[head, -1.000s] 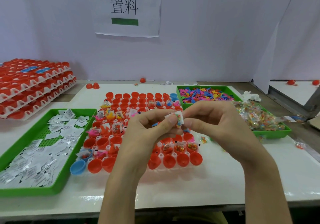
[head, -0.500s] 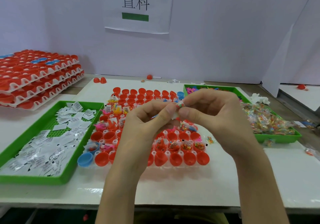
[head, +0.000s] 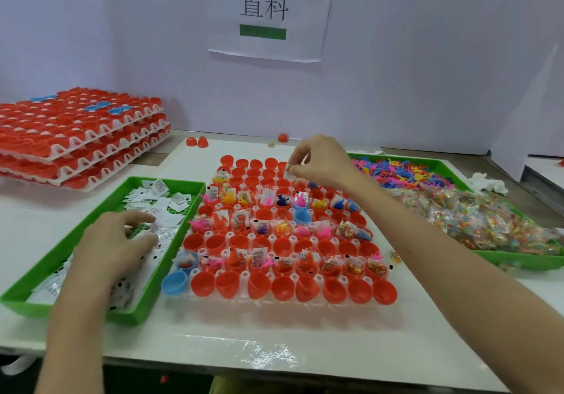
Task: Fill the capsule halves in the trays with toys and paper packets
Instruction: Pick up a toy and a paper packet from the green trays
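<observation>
A white tray (head: 244, 297) of red capsule halves (head: 259, 285) lies in the middle of the table, with a few blue ones (head: 174, 283). Several halves hold toys and paper packets. My right hand (head: 320, 161) reaches over the far rows and pinches a small packet (head: 289, 174) just above a capsule half. My left hand (head: 119, 241) rests with spread fingers on the white paper packets (head: 164, 203) in the green tray (head: 146, 305) at the left.
A green tray (head: 518, 264) at the right holds colourful plastic toys (head: 396, 170) and clear bagged toys (head: 476, 222). Stacked trays of red capsule halves (head: 79, 137) stand at the far left. Loose red halves (head: 197, 141) lie near the back wall.
My hands have parted. The right hand carried the small packet out to the far rows of the capsule tray. The left hand dropped onto the paper packets in the left green tray.
</observation>
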A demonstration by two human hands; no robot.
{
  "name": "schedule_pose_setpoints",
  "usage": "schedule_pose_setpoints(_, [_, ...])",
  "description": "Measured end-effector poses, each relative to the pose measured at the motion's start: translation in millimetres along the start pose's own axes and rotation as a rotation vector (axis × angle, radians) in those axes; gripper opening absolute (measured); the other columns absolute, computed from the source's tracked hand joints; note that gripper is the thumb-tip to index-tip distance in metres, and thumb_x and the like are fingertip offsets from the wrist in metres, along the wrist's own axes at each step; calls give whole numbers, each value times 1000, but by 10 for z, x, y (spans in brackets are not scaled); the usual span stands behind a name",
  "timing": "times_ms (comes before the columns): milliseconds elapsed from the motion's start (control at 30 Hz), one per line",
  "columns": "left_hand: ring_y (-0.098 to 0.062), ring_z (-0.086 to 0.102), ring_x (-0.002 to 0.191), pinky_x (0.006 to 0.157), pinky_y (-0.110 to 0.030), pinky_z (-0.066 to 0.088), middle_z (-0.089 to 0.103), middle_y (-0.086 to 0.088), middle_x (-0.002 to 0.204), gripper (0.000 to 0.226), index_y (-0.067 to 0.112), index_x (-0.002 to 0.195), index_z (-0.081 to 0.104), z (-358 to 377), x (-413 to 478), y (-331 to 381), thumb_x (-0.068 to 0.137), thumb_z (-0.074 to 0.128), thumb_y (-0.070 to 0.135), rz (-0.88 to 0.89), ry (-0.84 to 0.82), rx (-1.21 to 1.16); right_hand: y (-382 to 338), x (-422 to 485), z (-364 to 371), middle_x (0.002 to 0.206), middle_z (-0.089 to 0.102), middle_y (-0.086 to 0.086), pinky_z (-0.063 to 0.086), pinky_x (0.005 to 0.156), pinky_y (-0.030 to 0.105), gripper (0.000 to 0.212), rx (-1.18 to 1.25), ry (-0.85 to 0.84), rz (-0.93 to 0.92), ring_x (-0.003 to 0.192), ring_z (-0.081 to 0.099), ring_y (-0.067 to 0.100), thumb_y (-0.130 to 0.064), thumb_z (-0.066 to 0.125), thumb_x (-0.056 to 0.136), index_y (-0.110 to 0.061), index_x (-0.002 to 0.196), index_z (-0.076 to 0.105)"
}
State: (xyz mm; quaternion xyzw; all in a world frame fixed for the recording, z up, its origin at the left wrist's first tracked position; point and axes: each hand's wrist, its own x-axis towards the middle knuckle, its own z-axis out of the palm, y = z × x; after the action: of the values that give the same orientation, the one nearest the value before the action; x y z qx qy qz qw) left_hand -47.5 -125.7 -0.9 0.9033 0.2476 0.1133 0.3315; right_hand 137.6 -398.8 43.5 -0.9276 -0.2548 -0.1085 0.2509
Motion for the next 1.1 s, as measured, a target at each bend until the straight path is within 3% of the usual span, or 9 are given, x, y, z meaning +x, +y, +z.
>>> schedule_pose_setpoints(233, [-27, 63, 97, 90, -43, 50, 67, -1, 95, 23, 25, 101, 73, 25, -20, 20, 84, 77, 10, 8, 3, 15, 66, 164, 236, 98, 74, -9, 43, 68, 22, 6, -56, -5, 31, 73, 54, -2, -22, 73, 86, -21, 88, 79])
schedule_pose_setpoints(300, [-25, 65, 90, 87, -42, 51, 67, 4, 86, 23, 25, 98, 73, 24, -47, 34, 84, 77, 7, 11, 22, -21, 63, 166, 281, 94, 72, -10, 52, 81, 34, 7, -68, -56, 52, 81, 59, 3, -24, 74, 85, -19, 87, 78])
schedule_pose_setpoints(367, [-24, 65, 87, 86, -42, 52, 68, 6, 84, 23, 26, 95, 73, 25, -69, 48, 83, 77, 7, 13, 35, -53, 67, 160, 331, 86, 67, -13, 50, 96, 47, 11, -97, -113, 86, 88, 62, 10, -28, 73, 85, -19, 87, 79])
schedule_pose_setpoints(500, [-22, 65, 83, 85, -42, 52, 69, 6, 83, 24, 27, 93, 73, 40, -63, 37, 83, 76, 5, 8, 54, -90, 86, 182, 368, 93, 71, -10, 40, 105, 50, 14, -112, -134, 111, 96, 61, 13, -31, 71, 87, -20, 91, 79])
schedule_pose_setpoints(667, [-17, 64, 76, 72, -34, 45, 71, 1, 79, 26, 24, 91, 74, 51, -39, 5, 81, 75, 0, 13, 73, -139, 78, 196, 247, 106, 71, -7, 41, 104, 52, 20, -50, -240, 91, 105, 61, 16, -37, 74, 87, -21, 99, 76])
schedule_pose_setpoints(800, [-16, 64, 78, 75, -35, 46, 71, 2, 79, 27, 26, 91, 73, 58, -45, -2, 82, 74, 0, 28, 64, -141, 141, 133, 121, 104, 69, -8, 52, 96, 37, 17, 116, -240, 63, 97, 63, 8, -28, 71, 91, -19, 105, 75])
schedule_pose_setpoints(933, [-14, 63, 80, 79, -36, 47, 70, 5, 81, 25, 27, 94, 74, 58, -40, -8, 86, 72, 3, 48, 45, -127, 373, 80, -83, 101, 68, -8, 48, 82, 23, 14, 186, -104, 101, 91, 60, 1, -20, 66, 95, -19, 106, 74])
schedule_pose_setpoints(1033, [-18, 62, 82, 85, -40, 50, 68, 7, 82, 16, 27, 94, 74, 59, -38, 4, 87, 75, 13, 53, 18, -95, 690, 16, -314, 97, 66, -7, 48, 80, 26, 12, 148, 43, 208, 85, 59, 1, -16, 65, 95, -19, 104, 73])
schedule_pose_setpoints(1100, [-21, 62, 83, 86, -42, 51, 68, 6, 80, 10, 27, 91, 75, 60, -39, 16, 87, 76, 17, 55, 1, -67, 957, -63, -476, 102, 70, -1, 51, 87, 33, 15, 46, 103, 322, 88, 62, 10, -15, 64, 94, -17, 105, 74])
